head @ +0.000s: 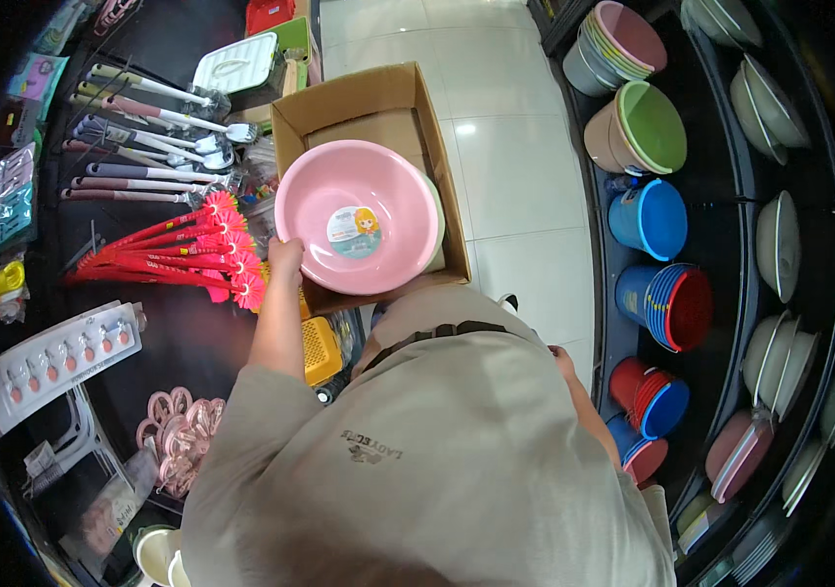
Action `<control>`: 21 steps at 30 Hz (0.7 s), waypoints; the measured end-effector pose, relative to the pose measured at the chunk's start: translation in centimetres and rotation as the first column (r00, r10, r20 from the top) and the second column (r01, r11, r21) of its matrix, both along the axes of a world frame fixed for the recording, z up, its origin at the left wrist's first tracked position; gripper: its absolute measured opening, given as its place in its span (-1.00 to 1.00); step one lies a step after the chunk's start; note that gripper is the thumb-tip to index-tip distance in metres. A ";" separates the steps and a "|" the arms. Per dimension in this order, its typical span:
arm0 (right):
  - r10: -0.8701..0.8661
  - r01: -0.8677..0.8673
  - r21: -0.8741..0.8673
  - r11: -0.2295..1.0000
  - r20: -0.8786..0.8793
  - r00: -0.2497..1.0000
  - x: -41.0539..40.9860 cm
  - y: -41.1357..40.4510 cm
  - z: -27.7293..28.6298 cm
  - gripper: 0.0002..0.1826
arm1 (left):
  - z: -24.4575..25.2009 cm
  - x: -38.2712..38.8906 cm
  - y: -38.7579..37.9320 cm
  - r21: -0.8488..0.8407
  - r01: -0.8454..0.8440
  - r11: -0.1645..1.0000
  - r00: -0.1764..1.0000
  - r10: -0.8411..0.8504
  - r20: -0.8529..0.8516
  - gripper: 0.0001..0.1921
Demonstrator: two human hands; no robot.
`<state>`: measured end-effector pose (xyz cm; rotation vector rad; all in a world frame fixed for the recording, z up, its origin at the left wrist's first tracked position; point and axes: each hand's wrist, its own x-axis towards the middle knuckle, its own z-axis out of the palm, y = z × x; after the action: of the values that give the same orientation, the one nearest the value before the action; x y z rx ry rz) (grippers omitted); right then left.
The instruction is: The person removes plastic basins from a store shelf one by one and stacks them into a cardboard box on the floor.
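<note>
My left hand (287, 258) grips the left rim of a round pink plastic basin (322, 194). The basin has a sticker (356, 231) with a cartoon figure on its bottom. It lies over an open cardboard box (348, 92), tilted toward me. Behind its right side shows the edge of a pale green basin (435, 213). My right hand (558, 357) hangs low beside my body on the right, mostly hidden; whether it holds anything cannot be made out.
On the left, a display holds long-handled brushes (160, 110), red dusters (168, 257), a hook rack (65, 359) and yellow plastic baskets (320, 348). Stacked buckets (649, 220) and pale basins (777, 246) line shelves on the right. A tiled floor (513, 169) runs between.
</note>
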<state>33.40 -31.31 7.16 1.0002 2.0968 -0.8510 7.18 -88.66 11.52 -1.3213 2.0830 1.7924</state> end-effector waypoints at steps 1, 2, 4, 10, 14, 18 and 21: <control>0.021 -0.021 -0.053 0.998 -0.017 1.000 -0.2 -0.2 0.0 -0.47 | -0.3 -0.2 0.0 -0.025 0.086 0.996 0.995 -0.087 -0.042 -0.54; 0.045 -0.046 -0.049 0.998 -0.016 0.999 -0.4 -0.6 -0.2 -0.46 | -0.8 -0.4 0.1 -0.028 0.061 0.998 0.998 -0.062 -0.027 -0.54; 0.069 -0.070 -0.042 0.997 -0.010 0.998 -0.9 -1.1 -0.4 -0.46 | -2.2 -0.8 0.9 -0.123 0.082 0.989 0.996 -0.077 0.042 -0.56; 0.165 -0.164 -0.132 0.978 -0.005 0.986 -1.9 -2.5 -0.8 -0.43 | -5.3 -0.5 1.5 0.014 0.052 0.999 0.994 -0.053 0.095 -0.52; 0.207 -0.201 -0.121 0.972 0.040 0.977 -0.9 -3.2 -0.8 -0.42 | -8.0 0.0 1.1 -0.088 0.159 0.983 0.976 -0.143 0.164 -0.51; 0.177 -0.169 -0.074 0.983 0.126 0.976 0.6 -3.8 0.2 -0.39 | -12.6 1.4 1.2 -0.139 0.154 0.978 0.939 -0.101 0.328 -0.54; 0.117 -0.104 -0.109 0.989 0.116 0.986 1.4 -4.4 1.0 -0.37 | -14.8 3.4 1.5 -0.102 0.222 0.970 0.952 -0.193 0.237 -0.53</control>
<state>34.83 -35.74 8.19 0.8521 1.9655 -0.8123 10.54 -87.19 -3.25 -1.2143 2.1483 1.3779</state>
